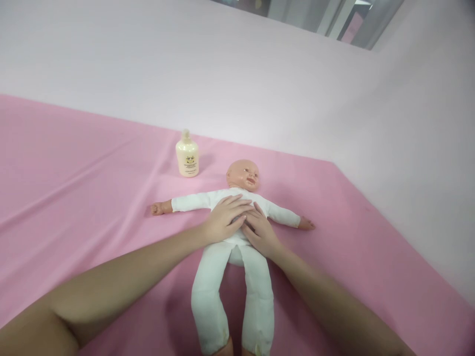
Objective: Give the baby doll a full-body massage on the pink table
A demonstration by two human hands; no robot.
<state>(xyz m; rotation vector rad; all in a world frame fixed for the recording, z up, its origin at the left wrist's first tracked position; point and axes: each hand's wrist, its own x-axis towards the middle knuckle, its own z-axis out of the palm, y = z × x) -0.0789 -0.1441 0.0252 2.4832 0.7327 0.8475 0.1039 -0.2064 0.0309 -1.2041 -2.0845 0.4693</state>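
Note:
A baby doll (211,282) with a white cloth body lies on its back, arms stretched out to both sides and its head turned to the right. Both of my hands rest on its chest. My left hand (222,220) lies flat with the fingers extended toward the right. From the other side, my right hand (261,231) lies flat too, its fingers meeting and partly overlapping those of the left. The fingertips hide the middle of the doll's chest. Neither hand grips anything.
A cream-coloured bottle (187,157) with a printed label stands on the pink cloth (92,198), beyond the doll's outstretched arm on the left. The cloth has folds at the left. Behind it rises a white wall (148,64) with a window-like opening (308,17) at the top.

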